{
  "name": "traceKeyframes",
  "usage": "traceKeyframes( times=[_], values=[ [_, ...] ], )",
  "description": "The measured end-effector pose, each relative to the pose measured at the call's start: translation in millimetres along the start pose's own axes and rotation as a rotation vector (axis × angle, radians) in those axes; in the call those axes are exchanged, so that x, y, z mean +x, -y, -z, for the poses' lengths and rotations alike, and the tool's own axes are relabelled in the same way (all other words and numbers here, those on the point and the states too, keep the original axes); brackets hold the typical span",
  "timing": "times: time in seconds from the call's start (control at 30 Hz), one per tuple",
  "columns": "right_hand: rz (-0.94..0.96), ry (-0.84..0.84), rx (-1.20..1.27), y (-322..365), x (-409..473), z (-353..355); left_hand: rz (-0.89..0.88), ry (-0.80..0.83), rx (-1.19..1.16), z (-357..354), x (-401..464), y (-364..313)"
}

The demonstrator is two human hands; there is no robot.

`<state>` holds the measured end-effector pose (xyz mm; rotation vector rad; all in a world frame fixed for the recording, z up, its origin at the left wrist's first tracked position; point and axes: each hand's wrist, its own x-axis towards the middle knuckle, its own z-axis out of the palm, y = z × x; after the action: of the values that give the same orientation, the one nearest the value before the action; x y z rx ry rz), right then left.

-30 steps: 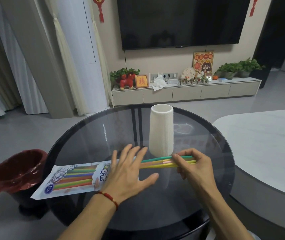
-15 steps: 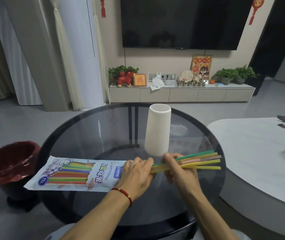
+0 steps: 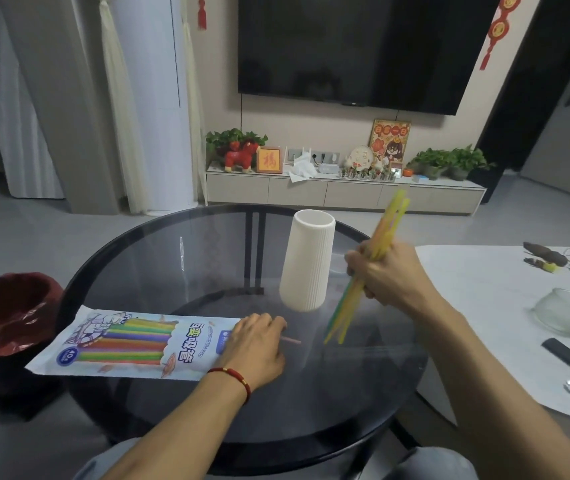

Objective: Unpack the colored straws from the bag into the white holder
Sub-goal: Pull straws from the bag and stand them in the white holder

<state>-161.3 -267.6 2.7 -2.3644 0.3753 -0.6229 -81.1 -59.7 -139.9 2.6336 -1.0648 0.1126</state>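
At the round dark glass tabletop (image 3: pixel 179 258), the right hand (image 3: pixel 385 277) grips a tilted bundle of yellow-green plastic straws (image 3: pixel 368 268) at three o'clock of the ribbed white holder (image 3: pixel 306 263), seemingly to upend them in, while the left hand (image 3: pixel 255 344) pins the printed straw bag (image 3: pixel 131 342) at seven o'clock, fingers curled on its mouth.

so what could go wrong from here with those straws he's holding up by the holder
The right hand grips a loose, fanned bunch of straws at mid-length, tilted beside the white holder. A splayed lower end could miss the opening or catch the rim. The holder is tall with a narrow base on smooth glass, so a sideways knock might tip it. The left hand rests on the bag mouth, where one straw pokes out and could roll away.
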Motion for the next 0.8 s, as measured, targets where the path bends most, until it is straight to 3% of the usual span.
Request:
traceKeyframes(
  times=[0.1,0.23,0.37,0.47,0.63,0.7,0.8],
  values=[
    [0.051,0.081,-0.121,-10.2,-3.2,-31.9,-0.035,-0.021,0.044,0.0,-0.7,-1.6],
    [0.078,0.07,-0.159,-20.3,-2.6,-49.6,-0.048,-0.021,-0.094,-3.8,0.6,-11.7],
    [0.048,0.112,-0.12,-26.0,-16.4,-54.6,-0.031,0.016,-0.07,-8.7,-1.4,-13.6],
    [-0.028,-0.014,0.107,-20.3,-12.0,-37.0,-0.065,-0.069,-0.028,-1.5,0.0,-12.1],
    [-0.099,-0.353,0.871,13.4,21.9,-4.1,0.13,-0.29,-0.085,19.4,3.4,-7.9],
    [-0.129,-0.45,0.923,24.5,39.0,-1.9,0.158,-0.323,-0.097,23.4,2.0,-4.3],
    [-0.169,-0.529,0.803,32.5,60.6,-6.2,0.163,-0.319,-0.088,27.0,-1.9,0.6]
  ],
)
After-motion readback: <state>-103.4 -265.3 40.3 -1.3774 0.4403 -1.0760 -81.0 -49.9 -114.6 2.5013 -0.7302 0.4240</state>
